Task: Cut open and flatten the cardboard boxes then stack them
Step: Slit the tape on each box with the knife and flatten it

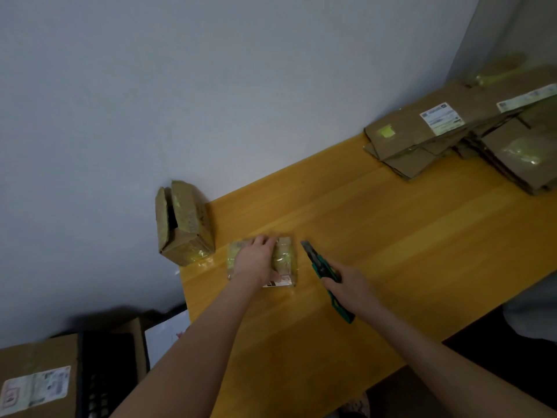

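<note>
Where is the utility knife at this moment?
Head view: the green utility knife is gripped in the right hand over the wooden table, just right of the small taped box under the left hand.

Home room: wooden desk (391, 236), parcel boxes (422, 137)

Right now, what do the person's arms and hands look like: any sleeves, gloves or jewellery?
The left forearm and right forearm are bare to the frame edge, with no sleeve in view. The left hand and right hand are ungloved. No watch, ring or wristband shows on either.
</note>
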Available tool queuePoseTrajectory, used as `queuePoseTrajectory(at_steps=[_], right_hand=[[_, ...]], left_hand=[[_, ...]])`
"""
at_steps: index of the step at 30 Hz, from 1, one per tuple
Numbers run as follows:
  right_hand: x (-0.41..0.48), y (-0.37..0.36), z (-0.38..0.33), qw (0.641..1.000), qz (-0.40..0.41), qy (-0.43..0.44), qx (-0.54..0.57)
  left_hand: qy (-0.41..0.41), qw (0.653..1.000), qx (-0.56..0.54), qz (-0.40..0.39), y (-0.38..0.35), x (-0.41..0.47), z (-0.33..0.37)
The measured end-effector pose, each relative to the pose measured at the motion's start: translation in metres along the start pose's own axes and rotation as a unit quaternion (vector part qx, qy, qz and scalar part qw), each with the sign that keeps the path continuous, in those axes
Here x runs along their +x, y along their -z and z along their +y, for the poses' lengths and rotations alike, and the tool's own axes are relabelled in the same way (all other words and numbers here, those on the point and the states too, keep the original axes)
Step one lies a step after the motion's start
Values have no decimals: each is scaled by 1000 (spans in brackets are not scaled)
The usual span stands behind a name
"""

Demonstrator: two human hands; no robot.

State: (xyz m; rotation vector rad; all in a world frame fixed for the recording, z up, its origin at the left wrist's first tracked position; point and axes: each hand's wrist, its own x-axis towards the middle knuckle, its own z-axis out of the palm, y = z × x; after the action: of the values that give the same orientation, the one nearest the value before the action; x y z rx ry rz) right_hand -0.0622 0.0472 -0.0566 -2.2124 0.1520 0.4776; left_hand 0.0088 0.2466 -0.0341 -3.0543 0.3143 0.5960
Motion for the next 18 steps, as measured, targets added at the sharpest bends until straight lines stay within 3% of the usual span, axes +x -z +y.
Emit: queuePoseTrajectory(at_steps=[9, 18], right_hand=[[3, 5, -1, 994, -32, 34, -94], [-1, 9, 4, 993, -95, 53, -32]], left_hand=[[10, 1000, -3, 14, 0, -6, 3], [18, 1000, -7, 12, -2, -6, 3]])
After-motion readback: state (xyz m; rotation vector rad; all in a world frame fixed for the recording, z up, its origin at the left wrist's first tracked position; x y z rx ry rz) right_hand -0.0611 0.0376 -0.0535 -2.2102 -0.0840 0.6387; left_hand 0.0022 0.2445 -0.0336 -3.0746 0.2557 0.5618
